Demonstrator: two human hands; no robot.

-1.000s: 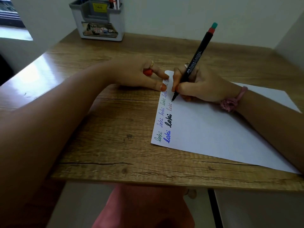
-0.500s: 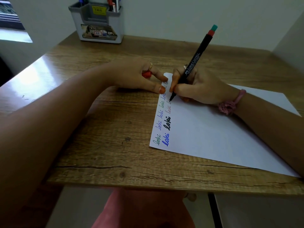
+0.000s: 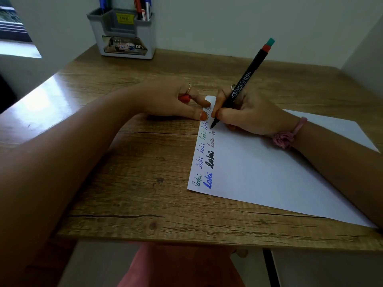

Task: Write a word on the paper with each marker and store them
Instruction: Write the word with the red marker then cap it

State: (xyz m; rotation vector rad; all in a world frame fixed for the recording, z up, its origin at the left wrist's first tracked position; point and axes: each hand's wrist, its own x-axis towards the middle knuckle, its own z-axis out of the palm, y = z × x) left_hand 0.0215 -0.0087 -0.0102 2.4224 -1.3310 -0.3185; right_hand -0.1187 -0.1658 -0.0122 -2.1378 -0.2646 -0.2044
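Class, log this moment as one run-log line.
right hand: grips black marker, tip on paper | left hand: holds red cap, fingertips at paper edge | step: writing

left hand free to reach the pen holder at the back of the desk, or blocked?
Probably reachable. The left hand rests near the paper's top corner, and only bare desk lies between it and the pen holder. But it grips a red cap, so taking anything there looks awkward.
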